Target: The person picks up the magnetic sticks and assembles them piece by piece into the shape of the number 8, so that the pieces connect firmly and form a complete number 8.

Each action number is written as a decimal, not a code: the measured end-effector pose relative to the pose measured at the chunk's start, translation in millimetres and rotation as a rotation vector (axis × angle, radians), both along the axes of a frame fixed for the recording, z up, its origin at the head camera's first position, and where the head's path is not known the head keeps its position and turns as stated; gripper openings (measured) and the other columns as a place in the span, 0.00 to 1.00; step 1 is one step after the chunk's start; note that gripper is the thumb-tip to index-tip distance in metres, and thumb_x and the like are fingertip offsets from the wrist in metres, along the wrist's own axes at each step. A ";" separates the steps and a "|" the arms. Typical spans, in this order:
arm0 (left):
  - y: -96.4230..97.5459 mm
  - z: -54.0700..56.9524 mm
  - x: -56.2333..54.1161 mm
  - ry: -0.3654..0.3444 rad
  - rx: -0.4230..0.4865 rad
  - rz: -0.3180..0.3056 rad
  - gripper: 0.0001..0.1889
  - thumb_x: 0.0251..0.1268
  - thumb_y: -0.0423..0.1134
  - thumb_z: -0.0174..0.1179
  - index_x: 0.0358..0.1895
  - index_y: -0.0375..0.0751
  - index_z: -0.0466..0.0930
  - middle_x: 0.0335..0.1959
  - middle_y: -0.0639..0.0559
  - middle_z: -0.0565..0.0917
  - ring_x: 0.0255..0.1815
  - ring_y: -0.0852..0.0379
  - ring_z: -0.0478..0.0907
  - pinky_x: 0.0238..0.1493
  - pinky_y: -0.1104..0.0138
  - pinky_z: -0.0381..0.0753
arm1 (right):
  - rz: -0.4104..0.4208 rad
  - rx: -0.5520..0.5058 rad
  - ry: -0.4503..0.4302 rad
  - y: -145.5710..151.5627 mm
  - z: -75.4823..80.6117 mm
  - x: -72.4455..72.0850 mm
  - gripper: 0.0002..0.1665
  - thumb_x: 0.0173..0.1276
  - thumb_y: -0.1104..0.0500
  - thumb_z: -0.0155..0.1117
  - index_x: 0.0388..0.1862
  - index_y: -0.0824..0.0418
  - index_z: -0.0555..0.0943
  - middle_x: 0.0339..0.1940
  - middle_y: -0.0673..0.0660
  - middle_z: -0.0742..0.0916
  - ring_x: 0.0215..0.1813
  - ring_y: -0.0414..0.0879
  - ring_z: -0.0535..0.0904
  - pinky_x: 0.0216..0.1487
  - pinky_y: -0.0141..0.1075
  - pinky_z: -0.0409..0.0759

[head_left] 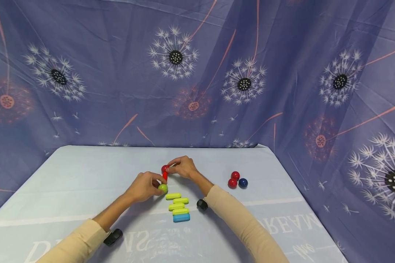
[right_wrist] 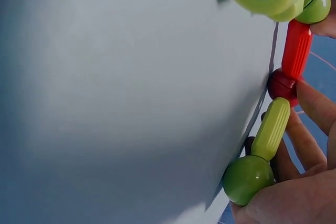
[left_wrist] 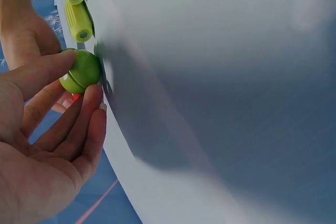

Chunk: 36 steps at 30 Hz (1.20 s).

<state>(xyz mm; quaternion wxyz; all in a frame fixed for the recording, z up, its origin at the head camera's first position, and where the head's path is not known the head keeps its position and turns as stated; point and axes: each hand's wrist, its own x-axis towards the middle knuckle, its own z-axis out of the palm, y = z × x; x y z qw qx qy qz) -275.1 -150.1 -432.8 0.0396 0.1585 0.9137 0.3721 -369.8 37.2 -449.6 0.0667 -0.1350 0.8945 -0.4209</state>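
Note:
My left hand (head_left: pixel 146 187) pinches a green ball (head_left: pixel 162 188) between thumb and fingers; in the left wrist view this green ball (left_wrist: pixel 84 72) sits just above the cloth. A red rod (head_left: pixel 165 176) runs from it to a red ball (head_left: pixel 165 168), which my right hand (head_left: pixel 183 167) holds with its fingertips. In the right wrist view, a yellow-green rod (right_wrist: pixel 271 129) extends from the red ball (right_wrist: pixel 283 86) to another green ball (right_wrist: pixel 248 179) beside the right palm. The right hand hides these two in the head view.
Several yellow-green rods (head_left: pixel 176 207) and a blue rod (head_left: pixel 181 217) lie in a column nearer the person. Two red balls (head_left: pixel 232 183) and a dark blue ball (head_left: pixel 243 183) rest together at the right. A patterned curtain (head_left: pixel 197 73) stands behind the pale-covered table (head_left: pixel 85 160).

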 end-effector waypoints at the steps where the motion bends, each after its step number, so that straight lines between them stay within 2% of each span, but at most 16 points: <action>1: -0.1 0.0 -0.3 -0.004 0.003 -0.003 0.14 0.50 0.31 0.76 0.44 0.41 0.90 0.32 0.53 0.90 0.31 0.61 0.82 0.32 0.65 0.79 | 0.001 0.001 0.000 0.1 0.4 0.3 0.12 0.59 0.50 0.78 0.41 0.51 0.92 0.34 0.48 0.92 0.36 0.39 0.81 0.37 0.32 0.76; 12: -1.3 -1.5 -3.0 -0.008 0.027 -0.031 0.14 0.50 0.32 0.77 0.42 0.43 0.91 0.30 0.53 0.90 0.31 0.61 0.83 0.33 0.65 0.79 | 0.024 0.066 0.035 2.3 3.5 -0.2 0.13 0.60 0.49 0.77 0.42 0.51 0.92 0.35 0.48 0.91 0.36 0.39 0.81 0.36 0.31 0.76; 14: -1.5 -1.3 -3.4 -0.008 0.025 -0.036 0.13 0.50 0.33 0.77 0.42 0.44 0.91 0.30 0.53 0.90 0.32 0.61 0.84 0.34 0.65 0.79 | 0.022 0.092 0.053 3.6 4.5 0.3 0.14 0.61 0.48 0.77 0.44 0.51 0.92 0.37 0.48 0.92 0.38 0.40 0.82 0.39 0.33 0.77; 17: -1.1 -0.9 -3.4 -0.014 0.026 -0.036 0.13 0.50 0.33 0.77 0.42 0.44 0.91 0.30 0.53 0.90 0.33 0.60 0.85 0.35 0.64 0.81 | 0.009 0.113 0.082 6.2 7.7 2.3 0.17 0.61 0.48 0.77 0.47 0.52 0.91 0.41 0.50 0.92 0.44 0.43 0.83 0.48 0.37 0.78; 19: -0.9 -1.1 -3.4 -0.017 0.024 -0.032 0.13 0.50 0.32 0.77 0.42 0.44 0.91 0.30 0.53 0.90 0.34 0.60 0.85 0.35 0.64 0.81 | 0.007 0.110 0.105 8.3 10.9 4.4 0.18 0.61 0.50 0.76 0.49 0.53 0.91 0.44 0.52 0.92 0.47 0.46 0.84 0.56 0.42 0.75; 21: -0.9 -1.3 -3.5 -0.013 0.017 -0.031 0.13 0.50 0.33 0.77 0.41 0.45 0.91 0.30 0.54 0.90 0.34 0.60 0.85 0.35 0.64 0.81 | 0.006 0.098 0.130 10.7 14.8 7.3 0.18 0.62 0.51 0.76 0.50 0.54 0.90 0.46 0.54 0.91 0.50 0.48 0.83 0.58 0.45 0.74; 29: -2.0 -1.8 -3.4 -0.020 0.020 0.011 0.13 0.50 0.33 0.77 0.42 0.45 0.91 0.31 0.55 0.90 0.34 0.61 0.83 0.34 0.64 0.80 | 0.057 0.084 0.182 20.4 26.2 24.5 0.17 0.63 0.53 0.75 0.50 0.55 0.90 0.48 0.56 0.91 0.53 0.52 0.83 0.54 0.45 0.79; 33: -1.4 -3.7 -1.3 -0.045 0.050 0.051 0.14 0.50 0.33 0.77 0.42 0.46 0.91 0.32 0.54 0.89 0.35 0.60 0.84 0.32 0.64 0.80 | 0.067 0.084 0.196 25.4 28.3 34.4 0.13 0.63 0.54 0.76 0.46 0.54 0.90 0.43 0.52 0.91 0.49 0.48 0.85 0.49 0.41 0.81; 36: 0.0 -5.3 0.9 -0.077 0.086 0.107 0.14 0.50 0.32 0.78 0.41 0.48 0.90 0.33 0.52 0.90 0.35 0.58 0.85 0.30 0.64 0.80 | 0.076 0.080 0.198 28.6 27.6 40.0 0.12 0.62 0.54 0.76 0.44 0.55 0.91 0.40 0.49 0.91 0.44 0.43 0.84 0.46 0.38 0.80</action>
